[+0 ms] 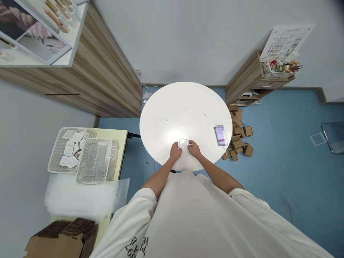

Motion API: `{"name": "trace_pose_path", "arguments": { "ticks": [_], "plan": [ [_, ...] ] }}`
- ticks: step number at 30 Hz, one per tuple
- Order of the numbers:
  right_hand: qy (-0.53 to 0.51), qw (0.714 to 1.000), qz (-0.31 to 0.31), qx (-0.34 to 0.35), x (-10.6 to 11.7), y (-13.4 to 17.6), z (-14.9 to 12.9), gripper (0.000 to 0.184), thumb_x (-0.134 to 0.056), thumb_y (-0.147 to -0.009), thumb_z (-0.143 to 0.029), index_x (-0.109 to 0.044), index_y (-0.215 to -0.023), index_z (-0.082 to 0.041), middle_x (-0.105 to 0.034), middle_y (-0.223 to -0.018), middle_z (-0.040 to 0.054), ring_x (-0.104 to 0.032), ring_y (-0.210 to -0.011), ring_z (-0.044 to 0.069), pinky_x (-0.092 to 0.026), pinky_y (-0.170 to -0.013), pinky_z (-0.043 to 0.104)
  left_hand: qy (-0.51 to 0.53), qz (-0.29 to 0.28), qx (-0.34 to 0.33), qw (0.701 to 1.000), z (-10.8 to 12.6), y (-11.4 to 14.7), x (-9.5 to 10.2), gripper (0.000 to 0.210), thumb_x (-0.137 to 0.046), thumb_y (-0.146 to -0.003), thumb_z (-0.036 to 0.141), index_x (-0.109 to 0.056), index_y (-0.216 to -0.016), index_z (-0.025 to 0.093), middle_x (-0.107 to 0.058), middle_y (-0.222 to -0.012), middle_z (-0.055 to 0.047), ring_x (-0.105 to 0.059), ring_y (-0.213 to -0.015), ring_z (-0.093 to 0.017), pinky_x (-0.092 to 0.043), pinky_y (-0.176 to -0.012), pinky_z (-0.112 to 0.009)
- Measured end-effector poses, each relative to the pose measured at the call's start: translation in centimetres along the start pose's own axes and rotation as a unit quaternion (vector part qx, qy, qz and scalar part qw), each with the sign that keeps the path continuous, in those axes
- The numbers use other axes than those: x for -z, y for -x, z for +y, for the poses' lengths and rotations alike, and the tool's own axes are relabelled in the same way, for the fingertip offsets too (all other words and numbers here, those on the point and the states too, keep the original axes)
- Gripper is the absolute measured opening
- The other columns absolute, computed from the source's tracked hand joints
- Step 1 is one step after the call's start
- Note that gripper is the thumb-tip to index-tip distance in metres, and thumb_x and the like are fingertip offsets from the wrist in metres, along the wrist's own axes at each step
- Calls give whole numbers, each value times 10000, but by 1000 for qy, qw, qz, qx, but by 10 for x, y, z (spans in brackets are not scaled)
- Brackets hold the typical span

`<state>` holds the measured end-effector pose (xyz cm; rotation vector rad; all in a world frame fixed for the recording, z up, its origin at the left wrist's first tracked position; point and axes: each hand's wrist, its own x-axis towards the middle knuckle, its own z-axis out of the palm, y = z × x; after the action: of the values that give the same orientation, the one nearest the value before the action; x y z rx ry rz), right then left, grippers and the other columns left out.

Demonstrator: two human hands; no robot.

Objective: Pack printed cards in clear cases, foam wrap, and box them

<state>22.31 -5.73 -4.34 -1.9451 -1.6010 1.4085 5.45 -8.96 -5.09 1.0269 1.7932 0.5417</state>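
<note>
Round white worktop (185, 98) over blue floor (279, 161). One small square clear case (184, 143), near front edge, sides pinched by left hand (175, 152) and right hand (194, 148). One purple item (220, 135), right, blurred. Cardboard boxes (237, 144), on floor.

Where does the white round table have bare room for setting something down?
Free on the white round table: between its far rim and the small dark marks, and between its left rim and the left hand. Crowded: the near middle, where that hand and the right hand hold a pale square object, and the right side, with a blurred purple item.
</note>
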Motion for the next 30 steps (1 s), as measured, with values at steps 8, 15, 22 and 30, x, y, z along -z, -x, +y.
{"name": "trace_pose_path", "arguments": {
  "ticks": [8, 15, 22, 30],
  "plan": [
    [1, 1000, -9, 28, 1, 14, 4, 404, -517, -876, -218, -568, -1276, -238, -630, -1286, 63, -634, -1064, 180, -517, -922, 315, 8, -41, -23, 999, 6, 8, 13, 599, -636, -782, 98, -471, -1347, 207, -623, -1285, -108, -579, -1202, -234, -451, -1013, -363],
    [62, 994, 12, 94, 10, 11, -11, 341, -498, -928, -252, -625, -1242, -214, -659, -1199, 72, -631, -1038, 181, -487, -953, 319, 12, 30, -86, 996, 18, 4, 20, 497, -623, -833, 147, -515, -1314, 208, -627, -1161, -84, -594, -1111, -207, -462, -987, -342],
    [131, 988, 9, 88, 16, 7, -29, 301, -448, -981, -283, -708, -1124, -234, -712, -1114, 53, -637, -1032, 188, -470, -886, 277, 19, 54, -61, 997, 19, -7, 17, 317, -619, -887, 241, -572, -1197, 194, -632, -1025, -65, -610, -1000, -192, -485, -908, -319],
    [219, 968, -34, 120, 22, 7, -40, 311, -413, -1011, -285, -718, -1060, -248, -726, -1079, 37, -639, -988, 188, -432, -809, 246, 20, 60, -45, 997, 18, -9, 20, 270, -655, -865, 244, -608, -1124, 188, -661, -1030, -71, -635, -980, -189, -490, -906, -318]
  ]
}}
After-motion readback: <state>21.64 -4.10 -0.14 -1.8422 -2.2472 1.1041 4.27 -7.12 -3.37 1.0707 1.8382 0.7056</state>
